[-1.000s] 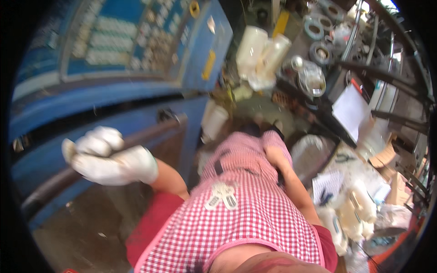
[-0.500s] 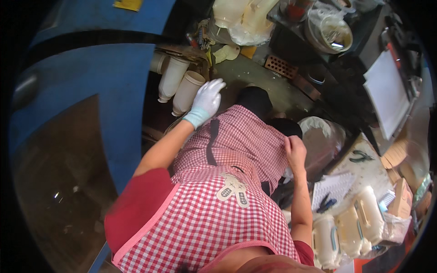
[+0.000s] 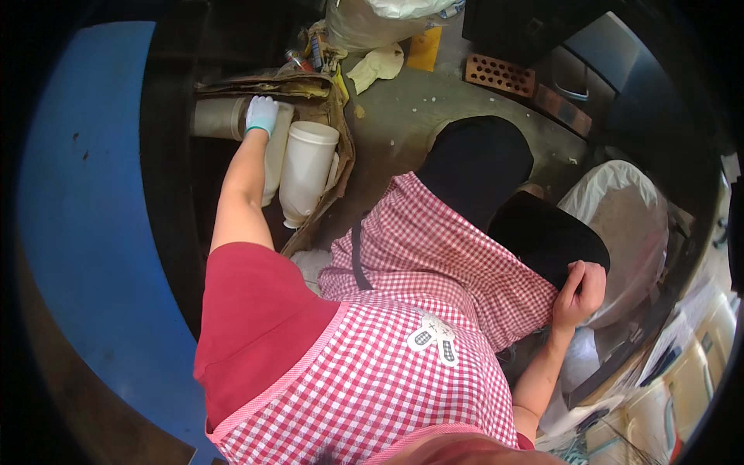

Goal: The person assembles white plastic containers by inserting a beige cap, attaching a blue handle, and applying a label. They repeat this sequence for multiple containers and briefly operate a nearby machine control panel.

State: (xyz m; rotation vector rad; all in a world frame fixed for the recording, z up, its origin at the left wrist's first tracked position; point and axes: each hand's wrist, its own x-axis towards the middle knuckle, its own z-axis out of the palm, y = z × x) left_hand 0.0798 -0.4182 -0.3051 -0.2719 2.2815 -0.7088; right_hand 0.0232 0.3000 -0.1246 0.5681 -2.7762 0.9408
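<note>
My left hand [image 3: 262, 114], in a white glove with a pale blue-green cuff, reaches down into an open cardboard box [image 3: 343, 147] at the left. Its fingers are closed over the upper end of a white plastic container [image 3: 277, 159]. Right beside that one leans another white container [image 3: 308, 174], with a wide collar on top and a narrow neck below. A third container [image 3: 215, 118] lies behind my left hand. My bare right hand [image 3: 580, 294] rests against my black-trousered knee with fingers curled. Whatever they may hold is hidden.
A bin with a whitish plastic liner [image 3: 620, 209] stands by my right knee. Bricks with holes [image 3: 500, 75], a yellow piece [image 3: 424, 49] and a pale glove [image 3: 377, 67] lie on the floor ahead. A blue panel [image 3: 93, 217] borders the left. Cream plastic parts [image 3: 651, 418] sit at lower right.
My left hand has moved left and down onto the container in the box, and its fingers have closed. My view has shifted lower toward the floor; my right hand stays by my knee.
</note>
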